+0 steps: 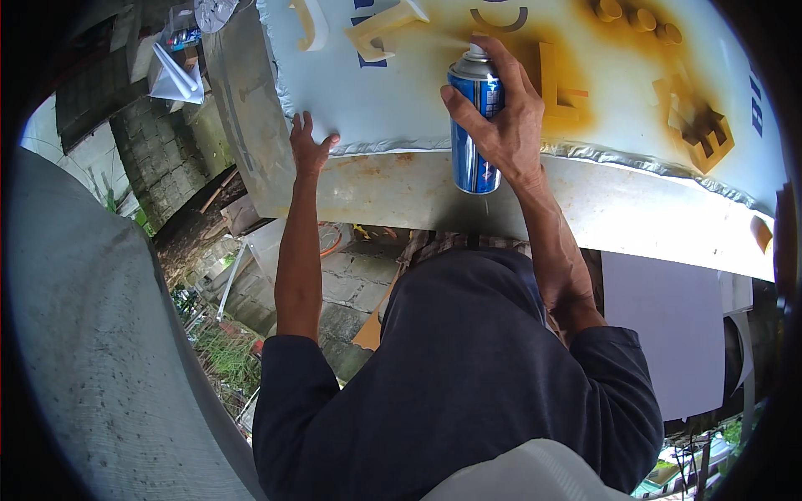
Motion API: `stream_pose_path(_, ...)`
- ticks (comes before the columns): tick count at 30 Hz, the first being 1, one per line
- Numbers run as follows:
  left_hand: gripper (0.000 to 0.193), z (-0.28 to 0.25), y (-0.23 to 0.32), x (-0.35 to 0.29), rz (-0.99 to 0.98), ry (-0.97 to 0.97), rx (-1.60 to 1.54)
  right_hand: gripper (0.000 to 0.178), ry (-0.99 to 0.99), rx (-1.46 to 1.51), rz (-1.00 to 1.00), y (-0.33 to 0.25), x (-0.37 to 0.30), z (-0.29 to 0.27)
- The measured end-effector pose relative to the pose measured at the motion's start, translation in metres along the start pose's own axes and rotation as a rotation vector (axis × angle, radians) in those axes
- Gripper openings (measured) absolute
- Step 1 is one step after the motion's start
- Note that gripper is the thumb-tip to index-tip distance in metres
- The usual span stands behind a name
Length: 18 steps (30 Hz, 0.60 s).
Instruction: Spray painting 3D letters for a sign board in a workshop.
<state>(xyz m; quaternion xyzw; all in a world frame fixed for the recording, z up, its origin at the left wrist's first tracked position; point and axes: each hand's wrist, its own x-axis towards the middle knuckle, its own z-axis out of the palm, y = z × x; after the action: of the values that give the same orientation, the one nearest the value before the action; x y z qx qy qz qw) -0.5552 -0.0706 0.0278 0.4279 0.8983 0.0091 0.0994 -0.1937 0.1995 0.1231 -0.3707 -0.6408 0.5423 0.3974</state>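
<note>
My right hand (pixel 511 125) grips a blue spray can (pixel 476 171) upright, its index finger on the white nozzle. A faint yellowish mist shows left of the nozzle, by a letter-shaped piece (pixel 380 33) that is partly yellow. Farther left lies a mostly white curved piece (pixel 312 25). Beyond and right of the can are golden-yellow pieces: an angular one (pixel 550 83), a blocky one (pixel 710 144) and small round ones (pixel 643 20). All lie on a pale sheet (pixel 384 108) stained golden brown around them. My left hand (pixel 311 150) is at the sheet's near left corner, fingers spread, holding nothing.
The sheet has a crinkled silvery edge and covers a metal-looking table (pixel 376 184) with a bare near strip. Left of it are a clear bag (pixel 215 12) and folded white material (pixel 177 75). A grey curved surface (pixel 92 334) fills the left; a white panel (pixel 664 334) stands below right.
</note>
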Motion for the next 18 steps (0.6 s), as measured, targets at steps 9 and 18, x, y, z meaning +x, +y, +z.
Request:
stream_pose_path(9, 0.107, -0.003, 0.003, -0.001, 0.001, 0.004, 0.043, 0.066, 0.06, -0.018, 0.026, 0.001, -0.006, -0.001)
stream_pose_path(18, 0.109, -0.002, 0.002, 0.0, 0.008, 0.011, 0.025, 0.066, 0.074, -0.044, -0.025, 0.002, -0.012, -0.002)
